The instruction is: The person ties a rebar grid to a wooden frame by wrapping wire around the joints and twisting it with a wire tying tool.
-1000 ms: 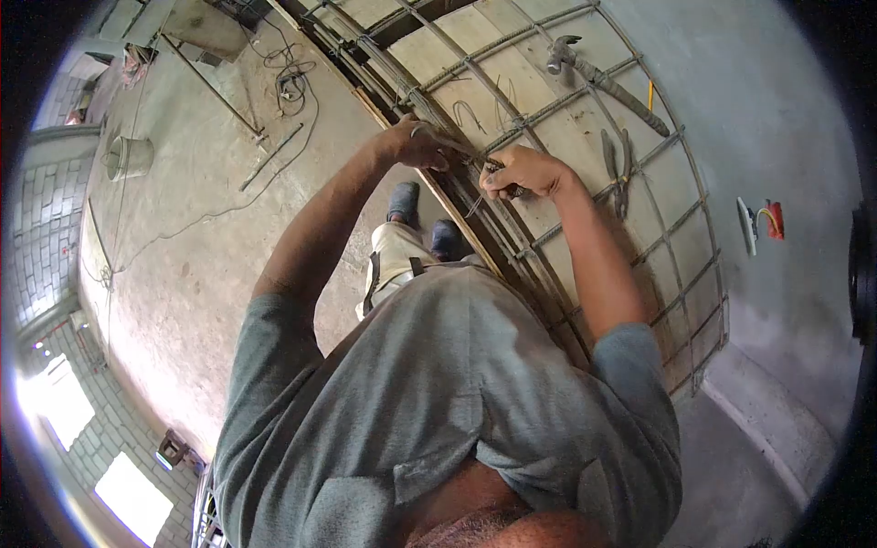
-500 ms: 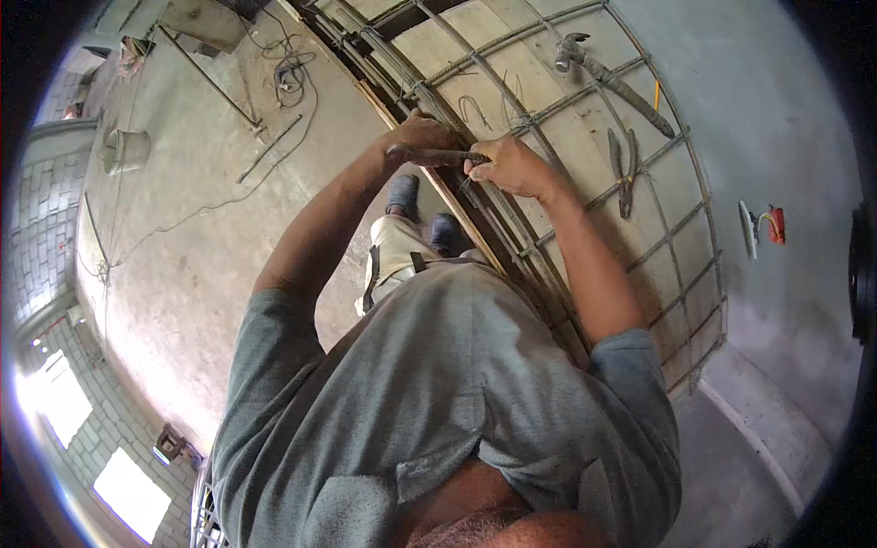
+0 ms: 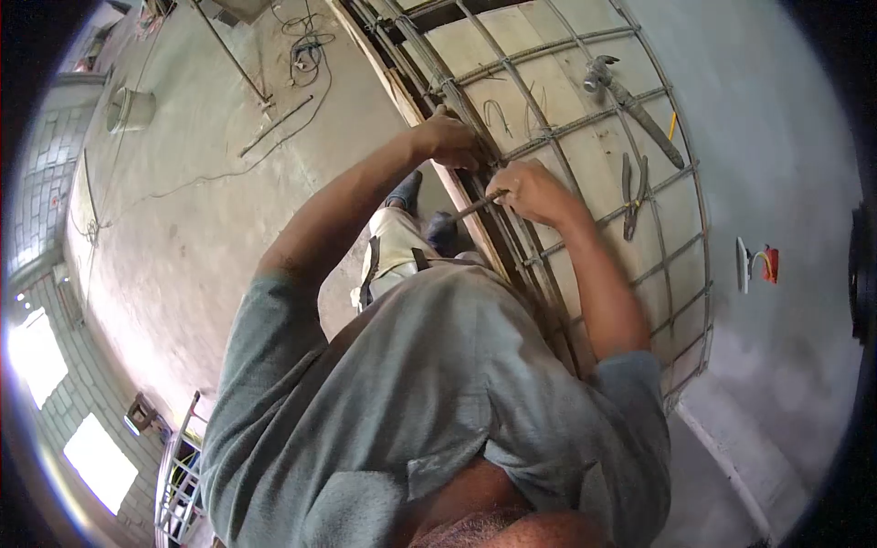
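Note:
My left hand (image 3: 449, 142) is closed at the bundled bars along the board edge; what its fingers grip is hidden. Just to its right, my right hand (image 3: 532, 192) is closed around a dark rod-like tool (image 3: 477, 205), which slants down and left over the wooden edge. Both hands are over the long steel bars (image 3: 521, 239) beside the rebar grid (image 3: 598, 119). A claw hammer (image 3: 630, 108) with a wrapped handle lies on the grid at the upper right. Below it rest pliers (image 3: 634, 196) with their handles apart. Bent wire pieces (image 3: 498, 117) lie on the boards.
A wooden board edge (image 3: 402, 91) runs beside the bars. On the floor at the left are a bucket (image 3: 131, 110), a thin rod (image 3: 274, 126) and a tangled cable (image 3: 311, 50). The wall at the right has a red outlet box (image 3: 770, 265). My shoes show below the edge.
The dark tool has swung from lying across between my hands to pointing down-left from my right hand. Both hands sit slightly further right and lower as the whole view has shifted.

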`<state>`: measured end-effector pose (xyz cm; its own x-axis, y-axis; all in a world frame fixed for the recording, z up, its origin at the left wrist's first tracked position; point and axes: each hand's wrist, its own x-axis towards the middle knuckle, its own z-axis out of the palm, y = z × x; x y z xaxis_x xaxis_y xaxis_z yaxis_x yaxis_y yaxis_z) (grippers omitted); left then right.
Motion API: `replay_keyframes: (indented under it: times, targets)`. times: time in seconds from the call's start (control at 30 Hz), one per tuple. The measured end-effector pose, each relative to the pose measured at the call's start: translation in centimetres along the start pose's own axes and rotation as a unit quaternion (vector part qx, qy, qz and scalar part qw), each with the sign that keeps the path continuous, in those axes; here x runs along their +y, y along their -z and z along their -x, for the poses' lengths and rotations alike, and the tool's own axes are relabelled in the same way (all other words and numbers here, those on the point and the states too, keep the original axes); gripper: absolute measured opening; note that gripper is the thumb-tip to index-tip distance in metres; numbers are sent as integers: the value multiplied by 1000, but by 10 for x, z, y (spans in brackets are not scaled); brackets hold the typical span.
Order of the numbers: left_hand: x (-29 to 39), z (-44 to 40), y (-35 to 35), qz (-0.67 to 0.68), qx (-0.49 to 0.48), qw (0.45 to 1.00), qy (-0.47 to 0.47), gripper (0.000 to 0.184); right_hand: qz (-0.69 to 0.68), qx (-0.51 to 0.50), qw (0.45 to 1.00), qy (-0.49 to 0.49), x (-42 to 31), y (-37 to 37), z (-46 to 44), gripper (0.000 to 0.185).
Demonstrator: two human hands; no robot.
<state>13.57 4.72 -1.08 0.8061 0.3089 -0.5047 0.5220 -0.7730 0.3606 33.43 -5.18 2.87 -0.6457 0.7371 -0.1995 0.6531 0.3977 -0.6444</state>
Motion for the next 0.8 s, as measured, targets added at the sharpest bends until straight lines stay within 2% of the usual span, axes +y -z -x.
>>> replay_keyframes:
  times: [0.07, 0.13, 0.2, 0.3, 0.37, 0.43, 0.67, 0.8]
  targets:
    - [5, -1, 6, -1, -12, 1000, 24, 28, 9, 2, 1000, 22, 0, 1, -2, 11]
    - [6, -1, 2, -2, -28, 999, 42, 30, -9, 68, 997, 39, 0, -3, -8, 10]
    - [4, 1, 0, 5, 35, 999, -16, 30, 5, 92, 994, 63, 3, 0, -18, 10]
    - [2, 4, 0, 47, 82, 995, -29, 28, 49, 116, 987, 104, -8, 3, -23, 12]
    - [2, 2, -1, 32, 66, 997, 1, 26, 77, 112, 983, 124, -19, 0, -19, 14]
    - [-2, -10, -9, 13, 33, 998, 59, 22, 155, 130, 974, 106, -24, -10, -9, 14]
    - [-1, -18, -7, 10, 57, 994, 95, 23, 136, 192, 972, 13, -28, -36, 4, 7]
    - [-5, -22, -21, 43, 134, 984, 109, 24, 127, 212, 966, -77, -32, -42, 11, 9]
